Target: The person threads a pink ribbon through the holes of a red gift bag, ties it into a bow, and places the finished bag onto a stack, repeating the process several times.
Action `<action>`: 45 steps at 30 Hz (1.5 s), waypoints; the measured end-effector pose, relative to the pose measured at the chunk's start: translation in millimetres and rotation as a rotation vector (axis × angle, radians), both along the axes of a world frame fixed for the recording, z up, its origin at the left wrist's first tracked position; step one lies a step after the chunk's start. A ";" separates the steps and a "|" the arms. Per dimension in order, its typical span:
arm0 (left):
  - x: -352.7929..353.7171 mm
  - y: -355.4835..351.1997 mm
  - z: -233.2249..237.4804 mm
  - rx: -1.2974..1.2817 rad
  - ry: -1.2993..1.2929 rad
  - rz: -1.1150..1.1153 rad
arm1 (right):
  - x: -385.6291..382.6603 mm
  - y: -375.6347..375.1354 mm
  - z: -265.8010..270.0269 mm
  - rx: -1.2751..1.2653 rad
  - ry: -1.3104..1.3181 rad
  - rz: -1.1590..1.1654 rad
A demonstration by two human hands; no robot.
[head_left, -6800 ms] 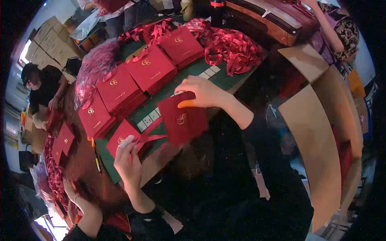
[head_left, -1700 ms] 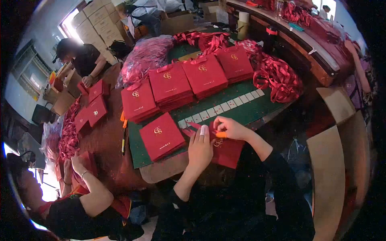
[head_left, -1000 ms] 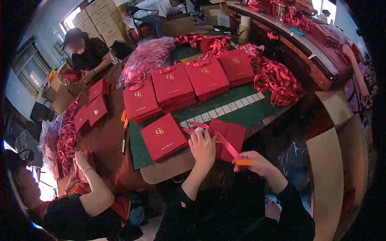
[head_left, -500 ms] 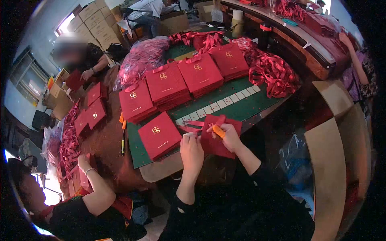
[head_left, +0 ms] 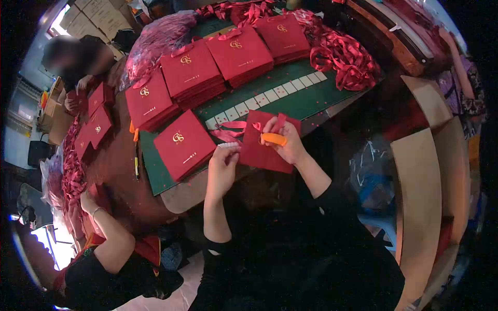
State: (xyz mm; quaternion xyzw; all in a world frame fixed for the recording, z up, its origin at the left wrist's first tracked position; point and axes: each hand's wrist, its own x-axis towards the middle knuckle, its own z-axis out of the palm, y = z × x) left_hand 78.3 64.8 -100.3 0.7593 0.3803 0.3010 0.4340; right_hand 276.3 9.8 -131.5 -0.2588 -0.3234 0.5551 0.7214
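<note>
My right hand [head_left: 284, 141] is closed around an orange-handled tool [head_left: 274, 139], over a plain red bag [head_left: 267, 161] at the front edge of the green mat. My left hand [head_left: 223, 168] has its fingers pinched at the bag's left side, close to a small white piece [head_left: 228, 146]; what the fingertips hold is hidden. A red ribbon [head_left: 228, 130] trails left from the bag. To the left lies a stack of red bags with gold print [head_left: 184, 145]. White cards with small red marks [head_left: 259, 100] form a row behind.
Printed red bag stacks [head_left: 194, 72] line the mat [head_left: 150, 171]. Ribbon heaps [head_left: 347, 57] and a plastic-wrapped bundle [head_left: 161, 41] lie behind. Co-workers sit at the left, one arm [head_left: 111, 233] near; another person is at the far right. Open cardboard [head_left: 420, 192] stands right.
The view has shifted, so the table's contents appear higher and further left. Both hands remain at the red bag, which now shows more of its plain face.
</note>
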 end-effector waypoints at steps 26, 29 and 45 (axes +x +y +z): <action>9.4 -11.0 -3.8 0.015 -0.018 -0.030 | -5.3 -5.8 -5.2 -0.003 -0.999 -0.112; 12.4 -14.9 -3.7 -0.027 -0.027 0.004 | 1.7 -4.3 -3.9 -0.036 -0.999 -0.046; 16.8 -17.3 -4.1 0.274 0.033 0.015 | 12.8 15.2 28.5 -0.153 -1.210 0.263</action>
